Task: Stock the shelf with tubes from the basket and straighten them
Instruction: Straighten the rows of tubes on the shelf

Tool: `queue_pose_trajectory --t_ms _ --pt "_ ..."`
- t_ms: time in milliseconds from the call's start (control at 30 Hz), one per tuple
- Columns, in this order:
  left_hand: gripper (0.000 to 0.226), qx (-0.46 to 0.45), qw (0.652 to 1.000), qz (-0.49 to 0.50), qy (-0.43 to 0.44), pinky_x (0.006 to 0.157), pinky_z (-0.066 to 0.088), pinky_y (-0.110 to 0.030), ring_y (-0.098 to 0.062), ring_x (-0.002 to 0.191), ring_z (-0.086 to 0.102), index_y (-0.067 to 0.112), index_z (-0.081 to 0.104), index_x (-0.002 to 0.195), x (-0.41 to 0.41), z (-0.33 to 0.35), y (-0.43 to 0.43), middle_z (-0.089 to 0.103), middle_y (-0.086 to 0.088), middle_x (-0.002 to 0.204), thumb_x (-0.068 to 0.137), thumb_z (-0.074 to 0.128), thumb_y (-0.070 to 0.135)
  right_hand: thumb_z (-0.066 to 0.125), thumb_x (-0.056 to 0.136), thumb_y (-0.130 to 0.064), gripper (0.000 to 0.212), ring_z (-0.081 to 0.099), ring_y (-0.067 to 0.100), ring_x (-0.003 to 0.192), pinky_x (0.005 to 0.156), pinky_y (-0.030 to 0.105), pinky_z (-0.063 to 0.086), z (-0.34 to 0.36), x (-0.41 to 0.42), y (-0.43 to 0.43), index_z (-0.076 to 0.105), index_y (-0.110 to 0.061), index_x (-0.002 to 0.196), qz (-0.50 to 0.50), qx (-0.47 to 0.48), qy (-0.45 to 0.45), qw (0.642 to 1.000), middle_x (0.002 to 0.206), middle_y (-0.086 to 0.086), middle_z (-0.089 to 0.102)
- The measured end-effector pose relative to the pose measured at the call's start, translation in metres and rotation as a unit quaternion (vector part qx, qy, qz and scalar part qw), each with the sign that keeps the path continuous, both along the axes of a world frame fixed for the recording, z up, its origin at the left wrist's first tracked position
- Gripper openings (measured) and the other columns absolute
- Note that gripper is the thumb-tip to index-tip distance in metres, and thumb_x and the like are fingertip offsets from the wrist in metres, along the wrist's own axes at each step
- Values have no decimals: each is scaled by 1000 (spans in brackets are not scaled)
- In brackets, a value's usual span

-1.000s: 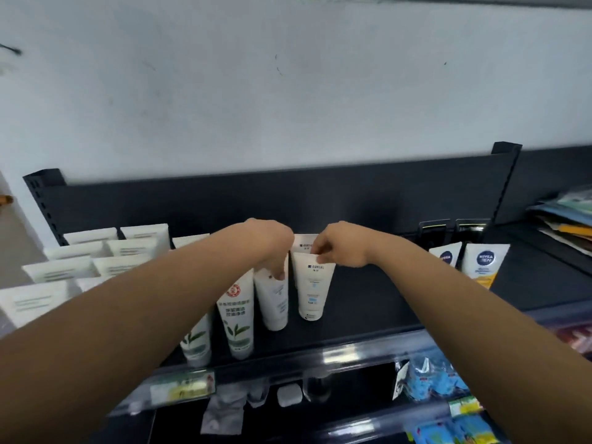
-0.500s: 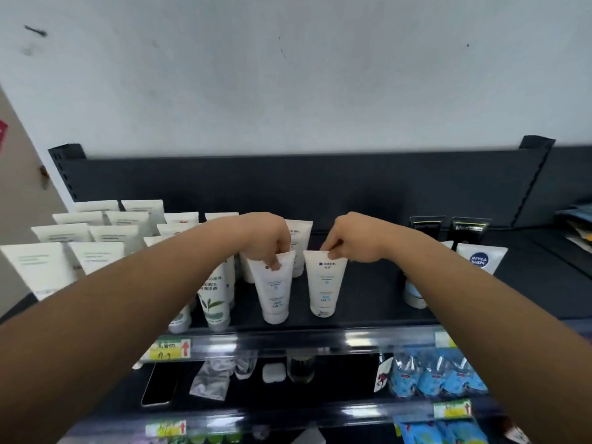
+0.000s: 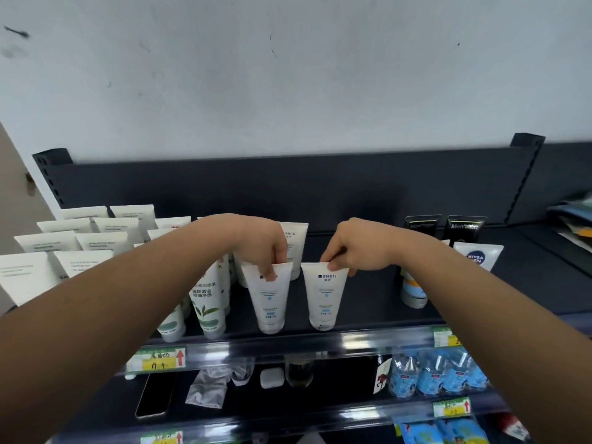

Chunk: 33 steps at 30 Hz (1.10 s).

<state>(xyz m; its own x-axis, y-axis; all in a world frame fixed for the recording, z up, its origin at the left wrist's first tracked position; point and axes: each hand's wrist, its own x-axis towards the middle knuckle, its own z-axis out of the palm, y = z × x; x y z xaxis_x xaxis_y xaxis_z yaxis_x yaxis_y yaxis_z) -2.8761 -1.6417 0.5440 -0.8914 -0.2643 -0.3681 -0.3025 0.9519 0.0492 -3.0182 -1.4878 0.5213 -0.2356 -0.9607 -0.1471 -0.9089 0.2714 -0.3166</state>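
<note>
the left hand and the right hand each pinch the flat crimped top of a white tube, thumb on the front face and the other fingers curled behind; neither hand is spread open, and each holds only its own tube; the left tube hangs straight below the left hand and the right tube straight below the right hand, both cap down on the shelf, near its front edge, side by side with a narrow gap between them; gripping at the crimp looks deliberate, since the top edge is the widest part and gives the most turn for squaring the printed label to the front, while the cap stays planted as a pivot; another tube of the same make stands behind and between the hands, so the pair seems meant as the front of a row; a green-leaf tube stands just outside the left hand, and a blue-badged tube is well outside the right hand; my judgement is that this is the straightening step, with both tubes already placed; the basket is not in view.
</note>
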Motion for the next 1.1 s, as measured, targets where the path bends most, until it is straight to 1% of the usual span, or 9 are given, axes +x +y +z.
queue_pose_trajectory --t_ms 167,233,400,500,567,733,800,867,1100 --pt "10 22 999 0 -49 73 43 -22 -1 88 57 35 63 91 1 4 -7 62 19 90 84 70 37 61 94 -20 23 71 6 72 79 25 56 0 -1 -2 71 -23 114 -7 4 -16 1000 100 -9 73" --pt "21 44 997 8 -65 79 45 -23 -3 94 60 29 66 102 1 6 -10 66 16 99 87 64 45 61 94 -20 21 72 11 78 79 28 58 0 -3 -4 70 -21 112 -5 15 -33 999 96 -9 71" --pt "34 96 995 26 27 83 46 -25 -5 92 67 23 66 109 -2 15 -20 71 11 101 95 48 49 67 89 -25 27 67 12 100 87 37 58 9 -6 -13 68 -22 116 25 55 -63 996 107 -10 69" --pt "24 18 992 39 116 83 47 -26 -9 92 64 20 65 111 -7 26 -37 69 9 105 98 50 33 67 89 -33 29 65 10 103 89 36 56 22 -8 -23 67 -25 117 26 -15 -83 996 113 -11 68" --pt "25 -72 987 49 136 85 43 -26 -14 102 58 19 63 118 -10 29 -50 64 5 115 96 54 26 62 92 -33 27 62 9 103 93 34 52 25 -11 -35 66 -27 118 2 -85 -32 996 115 -10 66" --pt "33 -193 975 91 57 85 40 -37 -22 101 57 20 64 113 -21 20 -71 65 3 107 89 62 43 59 94 -28 40 54 14 112 91 25 41 17 -17 -70 55 -22 133 -48 -112 80 989 131 -1 57" --pt "39 -212 972 98 20 85 35 -39 -21 93 57 16 62 99 -28 16 -72 63 3 89 85 63 53 58 95 -29 47 54 18 121 98 29 43 13 -15 -83 49 -18 140 -49 -73 98 991 137 1 55" --pt "41 -217 971 97 0 83 36 -38 -21 89 55 16 59 101 -33 11 -68 57 2 83 83 66 53 55 97 -28 46 54 21 122 101 33 45 7 -12 -93 49 -15 141 -45 -39 114 992 137 3 56" --pt "23 -172 982 68 38 80 54 -33 -22 93 63 12 65 107 -45 -3 -69 67 -5 103 86 69 21 51 95 -12 32 63 23 99 87 38 55 -6 -13 -99 65 -17 123 -60 -32 128 989 116 4 67"
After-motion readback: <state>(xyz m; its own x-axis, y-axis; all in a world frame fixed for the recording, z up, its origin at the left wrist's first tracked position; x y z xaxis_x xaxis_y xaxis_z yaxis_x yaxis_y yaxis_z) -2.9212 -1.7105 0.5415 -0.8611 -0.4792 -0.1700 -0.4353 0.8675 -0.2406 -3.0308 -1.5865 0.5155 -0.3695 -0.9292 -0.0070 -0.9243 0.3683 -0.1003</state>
